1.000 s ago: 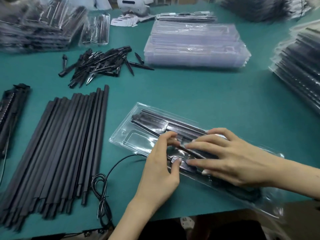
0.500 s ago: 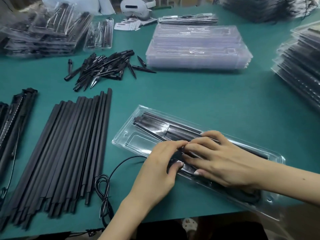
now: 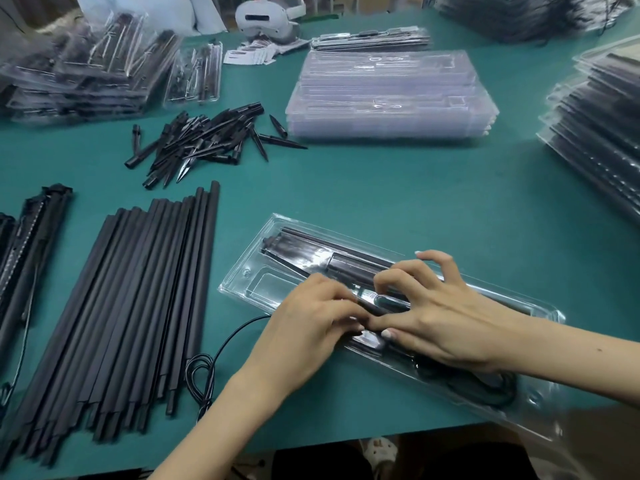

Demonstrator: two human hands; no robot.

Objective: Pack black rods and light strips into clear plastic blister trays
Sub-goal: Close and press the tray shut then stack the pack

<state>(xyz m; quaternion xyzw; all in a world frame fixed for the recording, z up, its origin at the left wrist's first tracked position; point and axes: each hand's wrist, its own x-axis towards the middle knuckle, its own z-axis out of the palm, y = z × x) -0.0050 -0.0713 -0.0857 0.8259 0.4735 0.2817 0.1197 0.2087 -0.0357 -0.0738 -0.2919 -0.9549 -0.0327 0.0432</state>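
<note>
Head cam: clear blister tray [image 3: 256,271] lies diagonal on green table [image 3: 415,202] w/ black rods [image 3: 311,242] already in it, L hand [image 3: 311,327] & R hand [image 3: 436,317] both over its middle, fingers curled, pinching a thin black strip [image 3: 377,306] in tray; loose rods [image 3: 121,306] just left.

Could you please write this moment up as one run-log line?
stage: seating parts in blister tray | left hand: pressing parts | right hand: fingers curled, pressing parts | loose black rods: left of tray
</note>
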